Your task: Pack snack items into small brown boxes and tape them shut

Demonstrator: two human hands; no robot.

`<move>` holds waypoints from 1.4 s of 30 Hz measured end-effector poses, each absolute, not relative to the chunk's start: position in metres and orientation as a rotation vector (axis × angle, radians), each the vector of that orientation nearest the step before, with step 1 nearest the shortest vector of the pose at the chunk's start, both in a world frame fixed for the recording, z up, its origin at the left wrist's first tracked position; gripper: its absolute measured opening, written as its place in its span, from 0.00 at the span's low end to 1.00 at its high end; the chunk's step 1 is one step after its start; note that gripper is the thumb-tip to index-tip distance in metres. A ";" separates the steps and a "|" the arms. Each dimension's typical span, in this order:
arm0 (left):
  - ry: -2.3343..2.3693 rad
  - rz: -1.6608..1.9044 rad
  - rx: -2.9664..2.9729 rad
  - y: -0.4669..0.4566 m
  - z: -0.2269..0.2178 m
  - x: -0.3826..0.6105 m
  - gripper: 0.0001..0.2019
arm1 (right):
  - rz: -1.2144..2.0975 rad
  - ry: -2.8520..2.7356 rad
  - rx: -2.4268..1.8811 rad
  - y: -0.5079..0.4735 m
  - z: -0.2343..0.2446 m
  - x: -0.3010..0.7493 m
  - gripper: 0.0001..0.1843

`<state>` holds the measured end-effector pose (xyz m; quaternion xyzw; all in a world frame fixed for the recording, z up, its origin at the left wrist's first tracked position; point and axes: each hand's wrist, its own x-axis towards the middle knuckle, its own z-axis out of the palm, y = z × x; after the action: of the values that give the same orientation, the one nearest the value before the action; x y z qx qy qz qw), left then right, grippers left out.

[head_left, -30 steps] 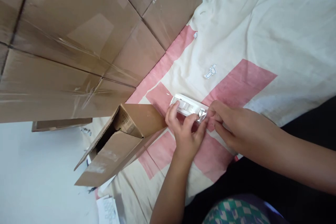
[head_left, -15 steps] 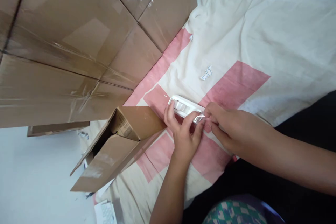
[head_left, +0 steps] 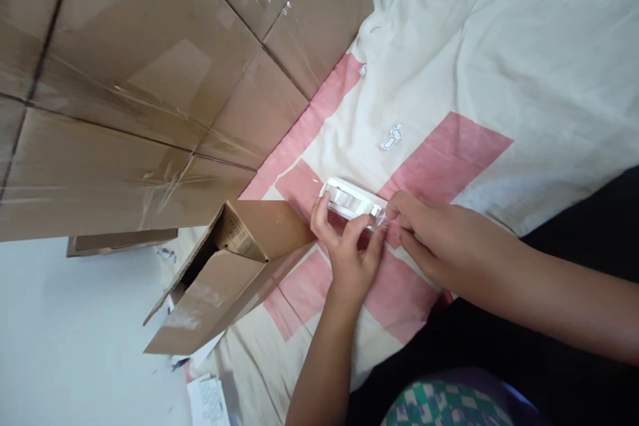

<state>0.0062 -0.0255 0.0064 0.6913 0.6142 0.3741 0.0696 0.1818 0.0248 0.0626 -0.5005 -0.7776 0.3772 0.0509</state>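
Observation:
A long white plastic case (head_left: 362, 201) with a clear, shiny middle section lies at an angle above the pink-patterned cloth. My left hand (head_left: 344, 246) grips its near side, with the fingers spread along the edge and the thumb close to the right end. At that end is a crumpled bit of clear plastic film (head_left: 381, 215). The thumb and fingers of my right hand (head_left: 424, 229) are pinched together at the film, though the tips partly hide what lies between them. Several small white labels with blue outlines (head_left: 392, 138) rest on the cloth beyond the case.
Taped cardboard boxes (head_left: 150, 80) are stacked like a wall at the upper left. An opened carton (head_left: 269, 233) stands just left of my left hand. White printed packets (head_left: 207, 399) lie at the lower left. Another small label (head_left: 363, 71) sits near the stack.
The case and both hands stay nearly in place, with small finger shifts at the right end of the case. The view has turned slightly, so the carton appears a little further right.

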 end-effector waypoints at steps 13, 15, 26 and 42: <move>1.905 1.085 2.137 -0.024 0.008 0.007 0.12 | 1.567 -2.005 -1.306 0.039 0.056 0.183 0.05; 1.895 1.091 2.132 -0.024 0.008 0.007 0.13 | 1.613 -1.934 -1.303 0.040 0.053 0.182 0.06; 1.856 1.108 2.179 -0.025 0.002 0.002 0.16 | 1.871 -1.769 -1.250 0.047 0.047 0.185 0.09; 1.862 1.147 2.196 -0.023 0.003 0.003 0.17 | 1.843 -1.720 -1.220 0.050 0.051 0.185 0.12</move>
<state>0.0026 -0.0233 0.0031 0.7085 0.6006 0.3700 0.0210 0.1846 0.0501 0.0514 -0.4292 -0.6054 0.6485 0.1697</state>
